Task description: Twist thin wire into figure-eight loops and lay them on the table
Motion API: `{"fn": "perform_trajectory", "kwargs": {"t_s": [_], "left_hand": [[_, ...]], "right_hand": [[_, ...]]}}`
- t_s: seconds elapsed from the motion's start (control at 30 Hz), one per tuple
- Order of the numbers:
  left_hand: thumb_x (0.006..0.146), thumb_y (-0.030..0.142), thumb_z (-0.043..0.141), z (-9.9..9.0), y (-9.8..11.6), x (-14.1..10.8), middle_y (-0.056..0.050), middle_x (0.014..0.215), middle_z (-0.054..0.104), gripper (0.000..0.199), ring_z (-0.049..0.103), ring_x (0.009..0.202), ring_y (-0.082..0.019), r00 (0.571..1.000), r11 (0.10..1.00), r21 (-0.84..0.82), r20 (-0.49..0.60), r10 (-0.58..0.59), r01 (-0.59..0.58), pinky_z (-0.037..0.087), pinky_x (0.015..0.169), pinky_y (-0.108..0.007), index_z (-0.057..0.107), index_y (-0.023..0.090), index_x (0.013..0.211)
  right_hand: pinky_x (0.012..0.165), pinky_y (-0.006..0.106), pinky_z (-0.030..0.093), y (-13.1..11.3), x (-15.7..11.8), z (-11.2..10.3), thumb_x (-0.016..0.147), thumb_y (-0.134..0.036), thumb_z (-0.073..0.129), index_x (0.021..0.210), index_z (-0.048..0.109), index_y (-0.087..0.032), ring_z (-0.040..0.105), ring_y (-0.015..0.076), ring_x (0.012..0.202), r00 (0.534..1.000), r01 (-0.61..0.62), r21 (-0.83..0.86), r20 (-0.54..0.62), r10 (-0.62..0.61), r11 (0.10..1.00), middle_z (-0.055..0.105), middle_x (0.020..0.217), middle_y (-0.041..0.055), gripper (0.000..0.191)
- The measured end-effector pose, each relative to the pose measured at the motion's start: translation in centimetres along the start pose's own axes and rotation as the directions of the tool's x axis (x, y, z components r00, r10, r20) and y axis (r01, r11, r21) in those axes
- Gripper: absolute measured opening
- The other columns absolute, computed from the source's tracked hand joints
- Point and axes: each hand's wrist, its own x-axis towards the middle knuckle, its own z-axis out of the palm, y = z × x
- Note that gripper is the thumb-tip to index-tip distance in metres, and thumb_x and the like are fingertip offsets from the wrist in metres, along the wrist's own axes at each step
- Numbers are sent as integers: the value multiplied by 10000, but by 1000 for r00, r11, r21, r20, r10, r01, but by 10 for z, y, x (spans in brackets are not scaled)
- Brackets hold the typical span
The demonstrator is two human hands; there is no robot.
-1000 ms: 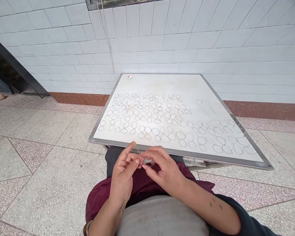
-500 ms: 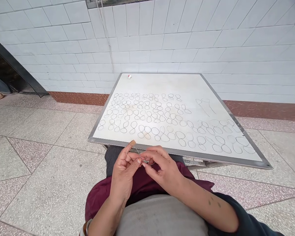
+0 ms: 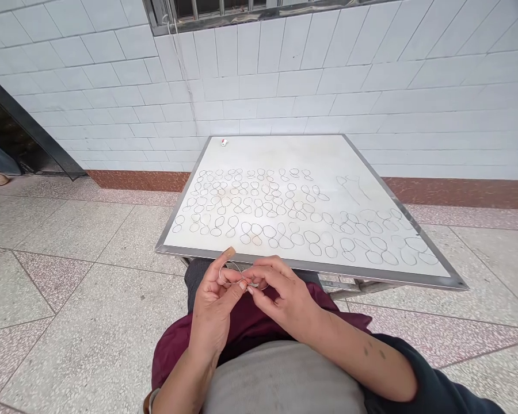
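A thin wire loop [image 3: 229, 263] is pinched between both hands just in front of the table's near edge, above my lap. My left hand [image 3: 217, 296] grips it with thumb and fingers, the index finger raised with a tan wrap on its tip. My right hand [image 3: 280, 293] pinches the wire where it crosses, close against the left thumb; a smaller curve of wire shows under its fingers. The exact crossing is partly hidden by the fingertips. Beyond the hands, rows of figure-eight wire loops [image 3: 313, 242] lie on the white tabletop [image 3: 280, 152].
A small white-and-red object [image 3: 224, 142] sits at the table's far left corner. A few loose wire pieces [image 3: 349, 187] lie toward the right. The tiled wall [image 3: 259, 86] stands behind, with a barred window [image 3: 224, 11] above. A dark doorway [image 3: 17, 138] opens at the left.
The view has tilted slightly upward, so more of the window shows. Both hands stay together on the wire, and the fingers have shifted only a little around its crossing.
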Motion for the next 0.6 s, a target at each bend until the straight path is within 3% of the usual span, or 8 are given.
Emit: {"fn": "perform_trajectory", "kwargs": {"t_s": [0.27,0.6], "left_hand": [[805,185,700,2,-2,-3,40,790,637,499,597,848,-103,999,999,-19,-28,47,-47,450,911,-257,559,284,1273],[811,240,689,-6,8,-7,5,851,675,554,640,868,-149,997,986,148,24,73,-76,483,910,-319,515,279,1336]], "right_hand": [[723,319,592,-2,4,0,883,-131,573,1132,564,-240,613,158,814,999,49,-8,-19,-49,999,607,986,60,272],[633,265,590,-9,7,-4,902,-163,544,1112,604,-237,638,147,779,999,30,-18,25,-29,999,630,979,64,230]]}}
